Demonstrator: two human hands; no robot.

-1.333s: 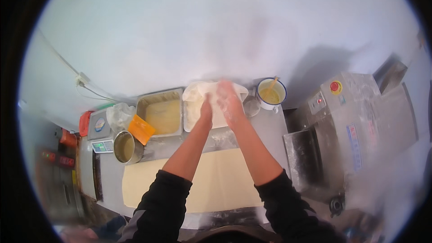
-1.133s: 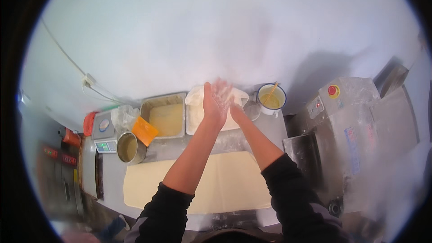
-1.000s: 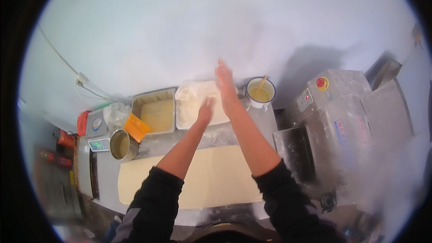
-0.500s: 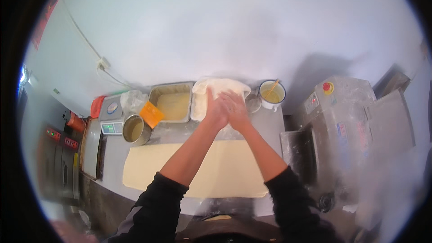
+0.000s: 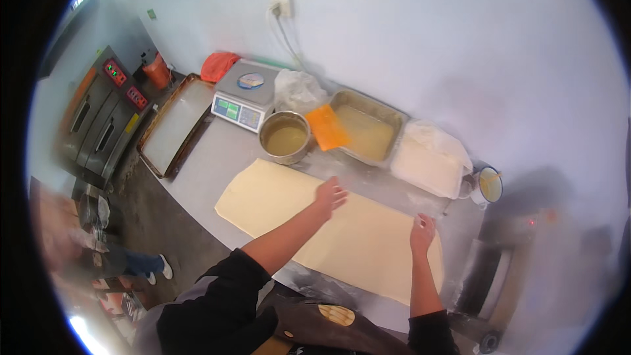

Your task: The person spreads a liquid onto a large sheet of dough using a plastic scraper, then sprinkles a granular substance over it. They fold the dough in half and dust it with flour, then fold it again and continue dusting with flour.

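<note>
A long, pale sheet of dough [image 5: 374, 243] lies flat on the grey worktable. Over its far edge, near the middle, hovers my left hand [image 5: 330, 196], its fingers loosely apart and holding nothing I can see. Farther right, my right hand [image 5: 422, 231] is above the dough's right part, fingers slightly bent and apart with nothing visible in them. Beyond the dough sits a white tub [image 5: 420, 181] of flour with pale cloth or plastic around it. An orange dough scraper [image 5: 328, 128] rests between a metal pot [image 5: 284, 137] and a rectangular pan [image 5: 374, 128] holding yellowish contents.
A digital scale [image 5: 240, 95], a clear plastic bag [image 5: 297, 91] and a baking tray [image 5: 174, 125] are at the left. An enamel mug [image 5: 488, 185] stands beyond the right end, near a machine [image 5: 526, 256]. An oven [image 5: 98, 118] and another person's legs [image 5: 148, 264] appear far left.
My hands have left the flour tub, where they were together, and moved apart over the dough sheet. The view has swung left, bringing in the oven and another person.
</note>
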